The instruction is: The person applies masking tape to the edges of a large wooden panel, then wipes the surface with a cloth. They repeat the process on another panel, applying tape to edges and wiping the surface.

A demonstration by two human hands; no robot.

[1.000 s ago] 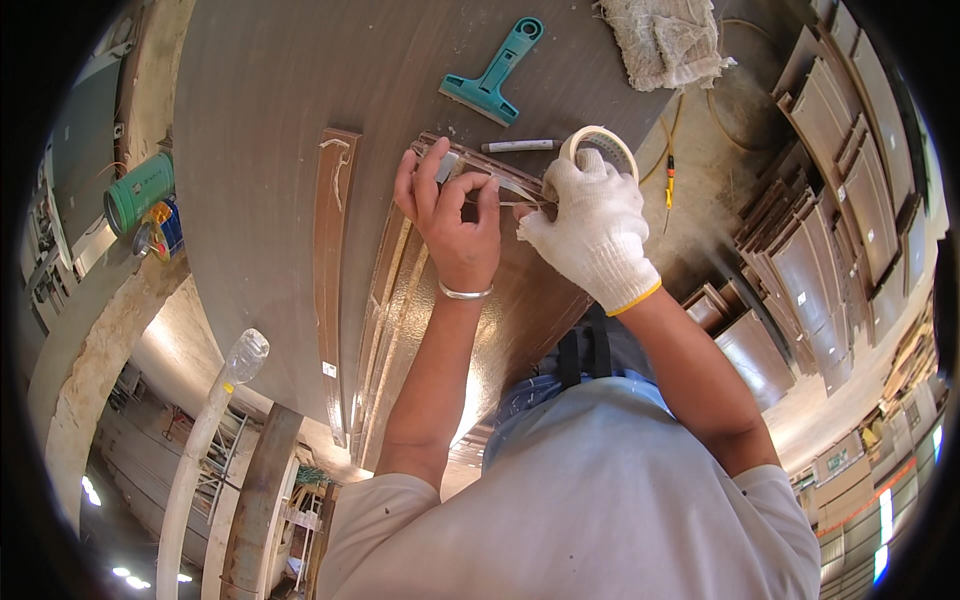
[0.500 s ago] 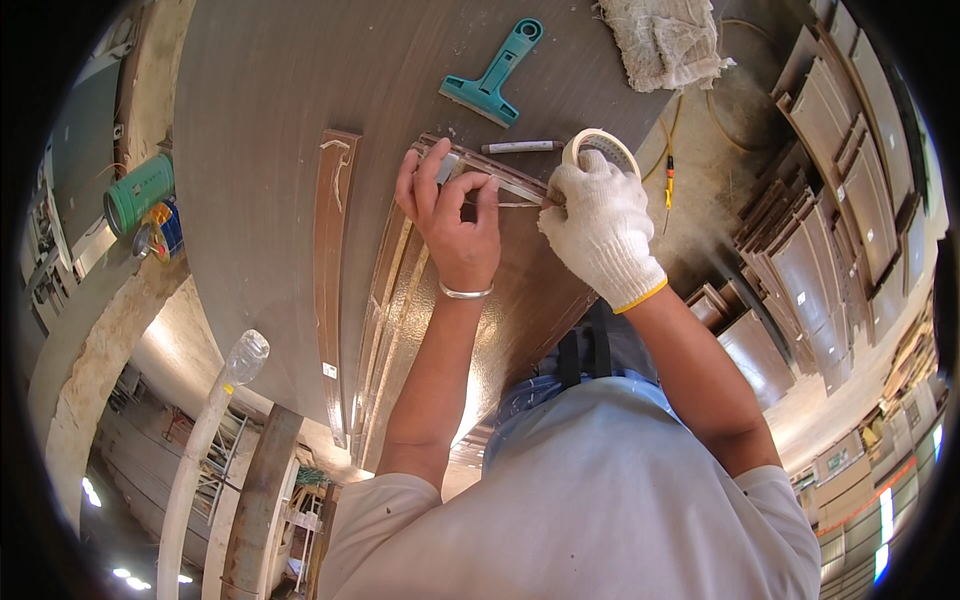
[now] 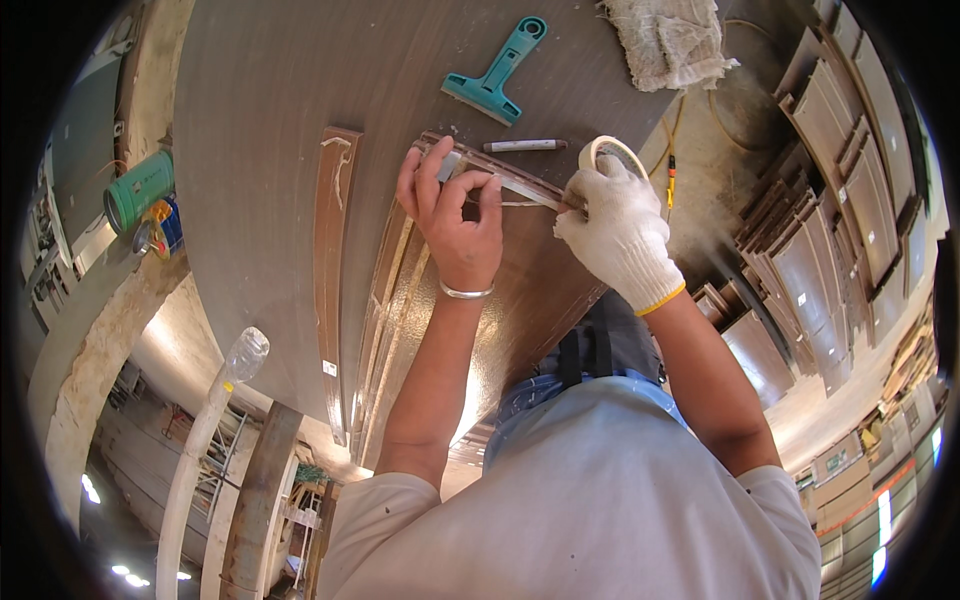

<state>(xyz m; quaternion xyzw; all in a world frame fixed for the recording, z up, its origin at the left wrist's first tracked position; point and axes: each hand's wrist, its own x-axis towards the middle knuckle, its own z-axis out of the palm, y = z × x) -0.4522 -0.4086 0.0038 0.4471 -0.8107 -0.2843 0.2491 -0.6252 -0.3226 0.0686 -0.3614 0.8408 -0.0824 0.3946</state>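
A brown panel (image 3: pixel 540 265) with a shiny film-like face lies in front of me on a large grey-brown surface. At its far end, my bare left hand (image 3: pixel 462 230), with a silver bangle at the wrist, has bent fingers hooked on the edge; index finger and thumb nearly meet. My right hand (image 3: pixel 622 225), in a white knit glove, grips a roll of pale tape (image 3: pixel 598 146) near the right end of that edge. A thin light strip runs along the edge between the hands. Just beyond it lies a pen-like marker (image 3: pixel 525 145).
A teal scraper (image 3: pixel 492 85) lies farther off, with a ragged cloth (image 3: pixel 665 42) to its right. Left of the panel is a narrow brown strip (image 3: pixel 330 220). A green can (image 3: pixel 140 193) stands at far left. Several stacked panels (image 3: pixel 800 270) lean at right.
My right hand has moved a little to the right and toward me with the tape roll, away from the left hand. The left hand has stayed in place.
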